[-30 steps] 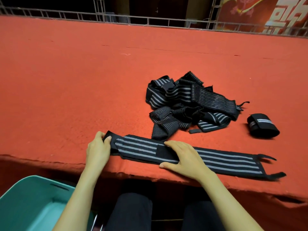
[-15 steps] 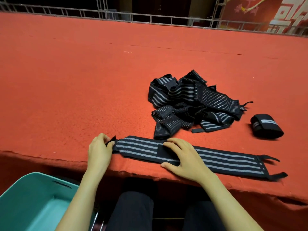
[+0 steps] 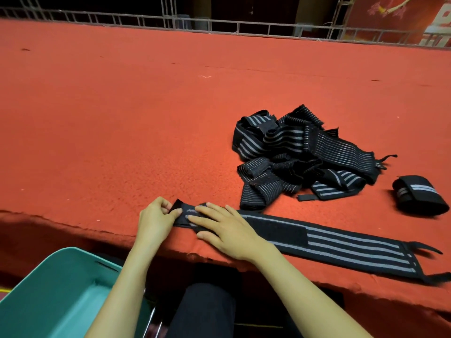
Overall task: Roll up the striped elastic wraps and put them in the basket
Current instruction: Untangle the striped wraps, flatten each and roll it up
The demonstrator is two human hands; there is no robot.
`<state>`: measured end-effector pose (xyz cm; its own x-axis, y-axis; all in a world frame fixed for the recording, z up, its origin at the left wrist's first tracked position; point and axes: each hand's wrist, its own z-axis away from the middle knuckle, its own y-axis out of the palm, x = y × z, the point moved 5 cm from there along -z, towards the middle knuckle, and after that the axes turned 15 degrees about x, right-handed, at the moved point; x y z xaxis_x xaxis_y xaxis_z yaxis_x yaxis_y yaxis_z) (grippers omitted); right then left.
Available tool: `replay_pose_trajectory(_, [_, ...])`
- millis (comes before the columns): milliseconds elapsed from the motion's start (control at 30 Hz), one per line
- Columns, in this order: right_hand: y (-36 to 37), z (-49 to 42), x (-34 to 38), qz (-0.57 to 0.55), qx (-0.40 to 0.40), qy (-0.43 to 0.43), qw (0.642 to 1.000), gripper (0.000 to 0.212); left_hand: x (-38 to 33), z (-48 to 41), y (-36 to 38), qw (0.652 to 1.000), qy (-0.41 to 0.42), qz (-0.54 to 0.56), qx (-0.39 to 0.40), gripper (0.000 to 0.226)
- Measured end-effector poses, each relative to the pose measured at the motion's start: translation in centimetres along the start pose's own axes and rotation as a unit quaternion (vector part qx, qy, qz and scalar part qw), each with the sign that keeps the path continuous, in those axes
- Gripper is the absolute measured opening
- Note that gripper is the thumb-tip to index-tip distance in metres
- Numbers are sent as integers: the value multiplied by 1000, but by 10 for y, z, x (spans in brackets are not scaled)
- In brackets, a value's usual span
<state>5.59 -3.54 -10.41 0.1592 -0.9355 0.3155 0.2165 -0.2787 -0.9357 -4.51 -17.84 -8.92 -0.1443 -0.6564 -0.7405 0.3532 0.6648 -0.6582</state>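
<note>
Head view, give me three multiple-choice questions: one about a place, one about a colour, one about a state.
1. Where does the rolled wrap lie from the pile? A left of it; B right of it; C on top of it.
2. What colour is the basket? A teal; B red; C black.
3. What does the left hand do? A hangs idle; B pinches the end of the flat wrap; C reaches into the pile.
Key: B, it sits apart at the pile's right; A, its walls are teal; B, its fingers curl round the lifted end.
</note>
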Motion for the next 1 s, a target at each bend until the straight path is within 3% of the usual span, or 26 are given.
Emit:
replay_pose_trajectory(133, [2,4,-5,-9,24,-4,1000,46,3,-3,0,1000,-14,-8,4,24])
replay_pose_trajectory(267, [0,5,-4,-29,30,-8,999,47,8,-8,10,991,-68,-109,36,43])
replay_pose_trajectory(433, [2,8,-3,-41,-17,-3,999,47,4,-6,13,986,-72,-143,42,36])
replay_pose_trajectory(600, [0,11,-3,-55,-51,4,997,41,2,15,9,995,34,28,-84,16])
replay_pose_trajectory(700, [0,14,-3,-51,-61,11,997,44,-2,27,15,979,49,173,-93,8])
replay_pose_trajectory(867, [1,19,-7,-52,-22,10,998,44,-7,38,35,899,41,435,-36,21])
replay_pose_trajectory(1000, [-3,22,-9,-61,-11,4,998,43,-11,40,41,857,37,514,-10,19])
